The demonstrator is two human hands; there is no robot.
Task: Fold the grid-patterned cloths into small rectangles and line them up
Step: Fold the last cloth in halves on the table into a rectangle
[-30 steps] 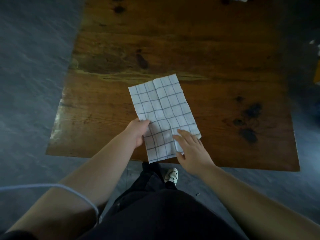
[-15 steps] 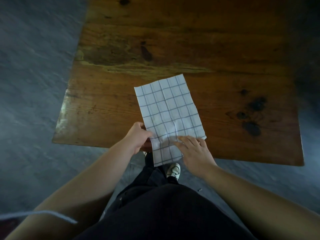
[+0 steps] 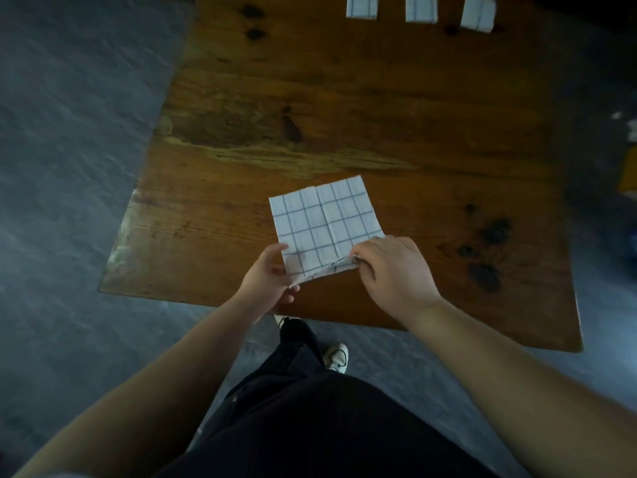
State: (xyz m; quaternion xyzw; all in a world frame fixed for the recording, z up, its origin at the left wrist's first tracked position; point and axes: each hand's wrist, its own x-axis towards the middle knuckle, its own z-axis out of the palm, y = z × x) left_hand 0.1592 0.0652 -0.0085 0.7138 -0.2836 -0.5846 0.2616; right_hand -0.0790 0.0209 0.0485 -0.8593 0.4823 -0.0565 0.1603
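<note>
Your left hand and right hand each pinched a near corner of the grid cloth, which lay by the table's near edge. In my judgement the fold required both corners carried level onto the far ones (grid lines matched), then the crease pressed flat.

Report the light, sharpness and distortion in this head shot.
Head view: dim, darkest in the corners; the grid cloth is brightest, its lines sharp; a soft grey shadow falls on it beside the left hand; the table looks skewed by the wide lens; the three folded cloths are cropped at the top.
</note>
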